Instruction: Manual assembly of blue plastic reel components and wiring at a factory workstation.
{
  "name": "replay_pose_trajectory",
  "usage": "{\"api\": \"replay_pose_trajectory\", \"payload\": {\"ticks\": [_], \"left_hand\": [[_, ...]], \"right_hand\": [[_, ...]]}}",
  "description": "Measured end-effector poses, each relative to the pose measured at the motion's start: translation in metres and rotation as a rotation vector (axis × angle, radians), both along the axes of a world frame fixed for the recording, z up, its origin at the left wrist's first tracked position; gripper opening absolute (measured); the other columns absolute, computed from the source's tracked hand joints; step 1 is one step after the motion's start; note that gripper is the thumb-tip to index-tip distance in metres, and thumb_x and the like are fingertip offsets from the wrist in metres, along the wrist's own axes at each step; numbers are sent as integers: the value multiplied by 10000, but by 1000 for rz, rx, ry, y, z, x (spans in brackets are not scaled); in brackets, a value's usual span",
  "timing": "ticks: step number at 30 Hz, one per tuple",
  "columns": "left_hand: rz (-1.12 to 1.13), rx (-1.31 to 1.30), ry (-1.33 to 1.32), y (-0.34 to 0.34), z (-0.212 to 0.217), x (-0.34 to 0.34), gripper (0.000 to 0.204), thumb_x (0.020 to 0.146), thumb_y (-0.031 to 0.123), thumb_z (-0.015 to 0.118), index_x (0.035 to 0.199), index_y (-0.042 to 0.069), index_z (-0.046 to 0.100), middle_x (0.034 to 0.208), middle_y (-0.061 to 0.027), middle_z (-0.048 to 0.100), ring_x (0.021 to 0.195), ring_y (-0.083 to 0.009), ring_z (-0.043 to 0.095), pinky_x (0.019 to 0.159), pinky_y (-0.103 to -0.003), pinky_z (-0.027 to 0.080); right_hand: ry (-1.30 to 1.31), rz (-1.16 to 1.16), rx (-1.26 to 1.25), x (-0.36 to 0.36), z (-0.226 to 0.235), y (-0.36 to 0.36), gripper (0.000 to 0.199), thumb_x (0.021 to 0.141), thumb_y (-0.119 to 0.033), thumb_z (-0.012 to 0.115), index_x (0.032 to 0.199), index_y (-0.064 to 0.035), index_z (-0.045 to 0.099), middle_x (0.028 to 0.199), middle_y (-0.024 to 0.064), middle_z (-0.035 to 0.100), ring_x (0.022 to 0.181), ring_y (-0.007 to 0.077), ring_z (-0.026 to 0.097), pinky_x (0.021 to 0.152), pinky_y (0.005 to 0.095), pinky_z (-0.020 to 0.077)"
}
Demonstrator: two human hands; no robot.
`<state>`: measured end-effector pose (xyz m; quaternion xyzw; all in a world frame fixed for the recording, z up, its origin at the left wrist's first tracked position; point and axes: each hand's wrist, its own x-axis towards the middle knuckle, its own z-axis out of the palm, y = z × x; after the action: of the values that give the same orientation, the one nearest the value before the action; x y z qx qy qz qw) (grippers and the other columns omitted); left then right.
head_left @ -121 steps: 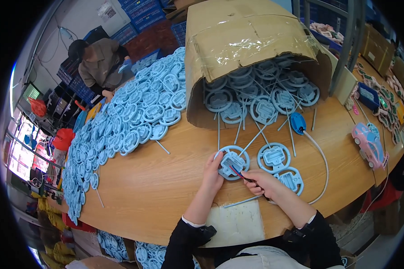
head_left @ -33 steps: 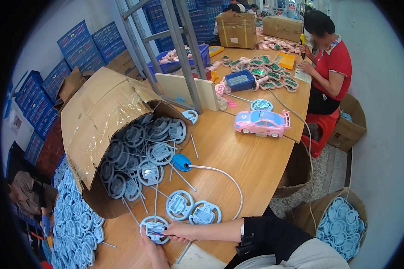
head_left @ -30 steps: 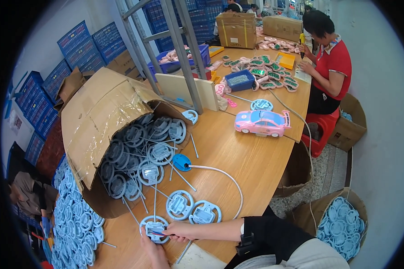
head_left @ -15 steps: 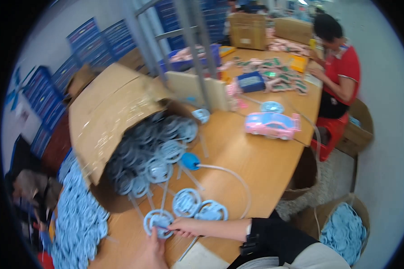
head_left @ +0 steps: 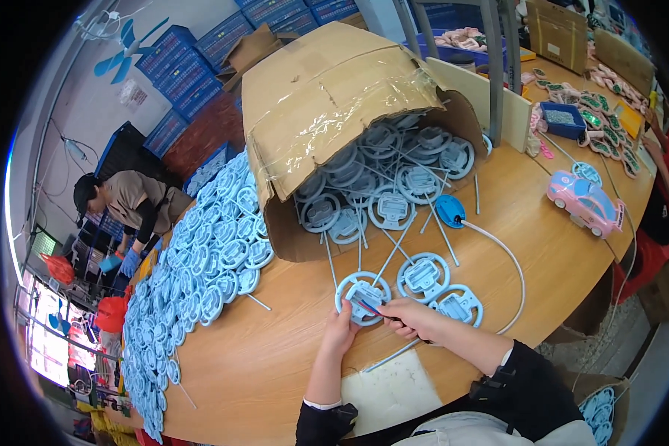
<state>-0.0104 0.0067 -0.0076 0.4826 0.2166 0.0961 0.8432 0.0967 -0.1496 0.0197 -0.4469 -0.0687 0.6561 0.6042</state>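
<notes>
Near the table's front edge lies a light-blue plastic toy steering wheel (head_left: 359, 291) with a recessed centre. My left hand (head_left: 340, 331) pinches its lower left rim between thumb and fingers. From the right, my right hand (head_left: 411, 318) is closed round a slim dark tool (head_left: 372, 307), whose tip reaches over the wheel's centre; its exact kind is too small to tell. Just beyond are a second steering wheel (head_left: 423, 276) and a third wheel (head_left: 457, 305), partly behind my right forearm. A thin rod (head_left: 392, 355) sticks out below my right wrist.
A tipped cardboard box (head_left: 334, 97) spills wheels with thin rods. Left of it spreads a heap of blue wheels (head_left: 201, 267). A blue round piece (head_left: 450, 211) trails a white cable. Further right stands a pink-and-blue toy car (head_left: 585, 202). A co-worker (head_left: 137, 208) bends at the far left.
The view has swung left, so the box, heap and car appear further right and the co-worker at left shows fully. Both my hands stay at the same steering wheel.
</notes>
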Motion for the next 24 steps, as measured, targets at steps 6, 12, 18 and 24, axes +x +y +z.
{"api": "replay_pose_trajectory", "payload": {"ticks": [6, 12, 18, 24], "left_hand": [[-52, 1, 15, -3, -6, 12, 383, 852, 334, 416, 1100, 42, 417, 1034, -100, 520, 936, -226, 524, 806, -404, 444], [-40, 102, -22, 7, -6, 1, 390, 852, 336, 423, 1144, 80, 393, 1072, -80, 504, 950, -228, 513, 814, -409, 430], [-66, 115, -94, 3, -9, 2, 384, 879, 317, 350, 1167, 63, 352, 1050, -108, 506, 932, -241, 522, 775, -416, 452], [4, 115, -72, -7, -3, 8, 359, 883, 302, 345, 1129, 44, 374, 1008, -117, 521, 884, -236, 546, 739, -406, 477]], "right_hand": [[1, -18, -4, 7, -5, -7, 277, 830, -325, 483, 681, -97, 433, 476, -45, 319, 331, 32, 222, 303, 191, 130], [-27, -15, 122, -2, -7, 5, 265, 816, -340, 488, 657, -132, 446, 467, -67, 314, 333, 25, 224, 296, 188, 137], [-35, 5, 71, 0, -24, 5, 306, 812, -359, 481, 647, -108, 419, 455, -54, 308, 326, 33, 227, 286, 202, 130], [2, -10, 118, 1, -24, 3, 312, 812, -359, 482, 650, -101, 413, 453, -51, 315, 324, 35, 226, 285, 203, 121]]}}
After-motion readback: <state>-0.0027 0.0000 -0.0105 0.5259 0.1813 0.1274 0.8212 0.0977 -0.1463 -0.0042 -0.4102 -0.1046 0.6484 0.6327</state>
